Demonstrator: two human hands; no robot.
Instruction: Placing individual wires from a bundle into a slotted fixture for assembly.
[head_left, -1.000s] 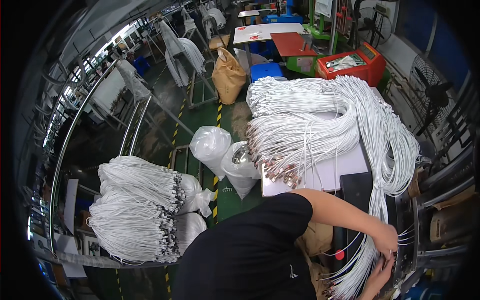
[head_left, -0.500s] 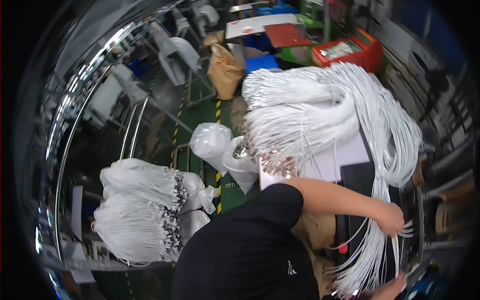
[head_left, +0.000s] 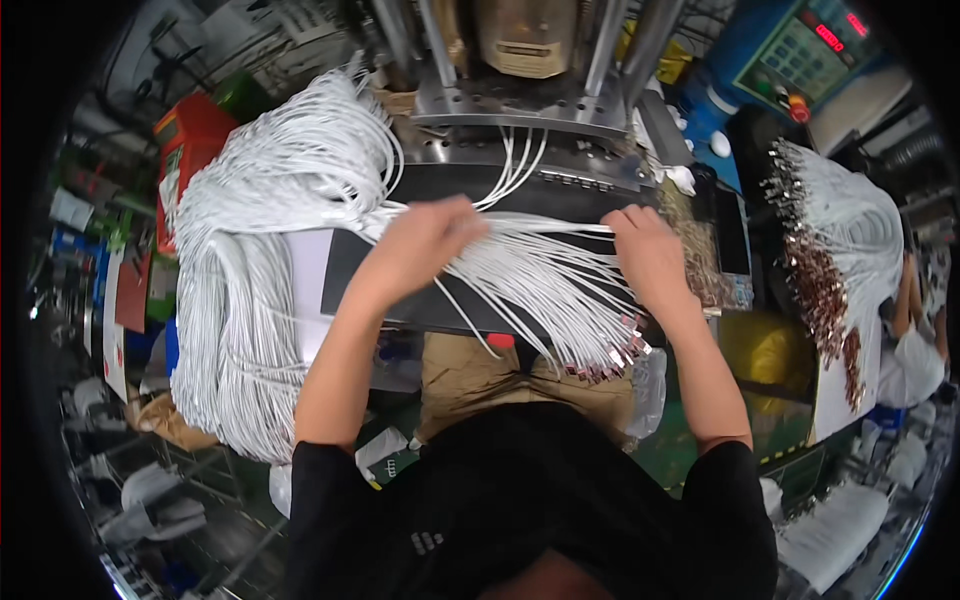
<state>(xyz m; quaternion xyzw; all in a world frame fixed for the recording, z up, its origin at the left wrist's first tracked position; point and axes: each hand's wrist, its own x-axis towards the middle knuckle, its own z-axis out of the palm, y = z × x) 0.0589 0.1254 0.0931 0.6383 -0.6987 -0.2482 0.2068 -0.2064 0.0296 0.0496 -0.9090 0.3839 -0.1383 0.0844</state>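
white cables fanned across a black desk, both hands over them

the white cables (head_left: 545,285) lie across the black desk (head_left: 345,280), running from a heap at the left to metal ends (head_left: 600,370) that reach past the front edge, above the person's lap. the right hand (head_left: 650,250) has its fingers closed on a few strands at the bundle's far side, drawn fairly straight between the two hands. the left hand (head_left: 440,240) is over the bundle nearer the heap, fingers bent and blurred; whether it grips cannot be told.

bare black surface shows in a strip beyond the strands, and again between the left forearm and the heap. at the front, the edge runs close to the person's body, with a red spot (head_left: 501,341) beside the stray strand tips.

a steel press (head_left: 520,120) with upright posts blocks the far side, and several thin white leads (head_left: 520,165) run from it toward the bundle. the heap (head_left: 290,165) fills the left, with a red bin (head_left: 178,150) behind it. at the far right corner is a blue control box (head_left: 800,60); further right, another cable pile (head_left: 850,230) lies on a separate pale surface, with another person (head_left: 912,365) next to it.
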